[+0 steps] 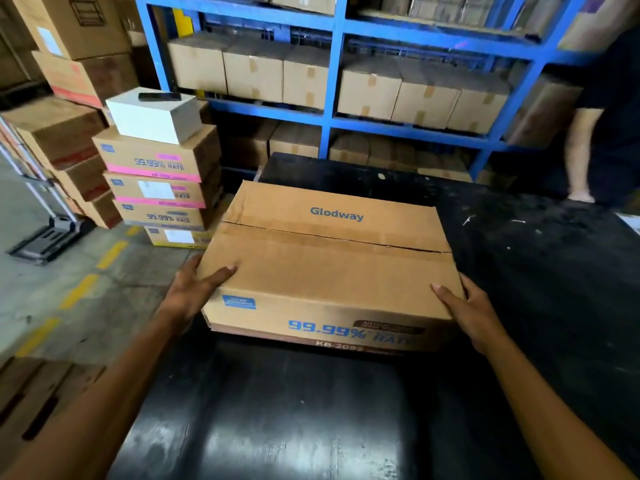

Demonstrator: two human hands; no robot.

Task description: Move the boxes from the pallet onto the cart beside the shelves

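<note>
Cardboard box (329,268) marked Glodway is sitting on the black cart (277,410) before the blue shelves (336,29), and I am gripping its near corners with my left hand (194,292) and right hand (474,313).

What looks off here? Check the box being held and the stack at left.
The Glodway box has a top seam split open, untaped. On the stack, a white box sits askew with a dark object left on it.
</note>
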